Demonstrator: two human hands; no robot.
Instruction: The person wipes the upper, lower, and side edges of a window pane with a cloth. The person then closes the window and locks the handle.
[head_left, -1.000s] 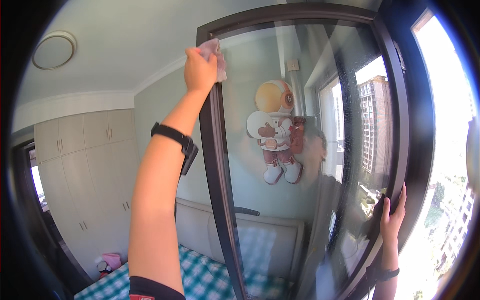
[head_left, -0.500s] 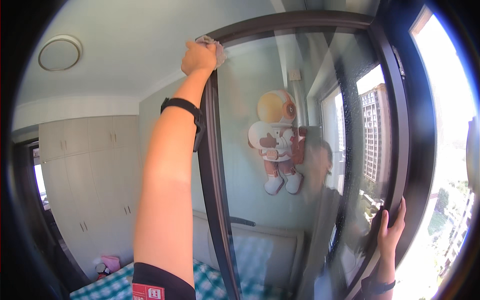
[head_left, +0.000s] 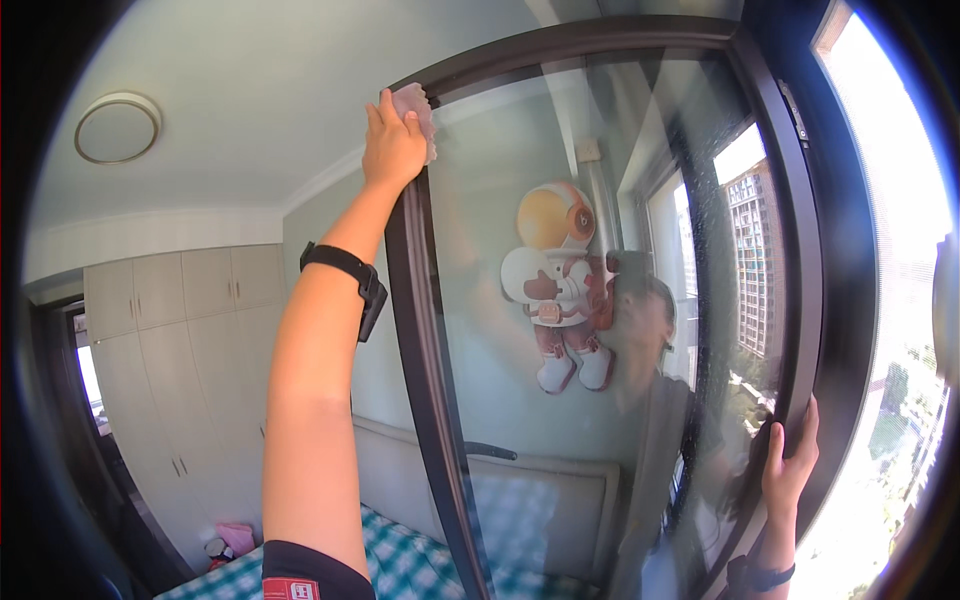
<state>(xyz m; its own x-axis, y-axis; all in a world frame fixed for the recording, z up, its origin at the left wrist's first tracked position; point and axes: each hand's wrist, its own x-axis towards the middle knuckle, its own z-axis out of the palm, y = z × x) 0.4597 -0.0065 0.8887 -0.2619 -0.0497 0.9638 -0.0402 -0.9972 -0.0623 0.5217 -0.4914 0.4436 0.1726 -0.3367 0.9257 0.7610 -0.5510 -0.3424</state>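
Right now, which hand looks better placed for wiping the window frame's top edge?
Probably the left hand: it holds the pale pinkish cloth at the upper left corner of the dark window frame, beside that edge. The right hand, with no cloth visible, is lower down on the frame's opposite side.

We looked from the wearer's head, through the left of two side-by-side fisheye lenses, facing a dark-framed glass panel (head_left: 590, 430) close ahead, a little right of centre. The ceiling lamp (head_left: 118, 127) and wardrobe (head_left: 180, 370) lay farther off on our left, the bright window (head_left: 885, 200) on our right.
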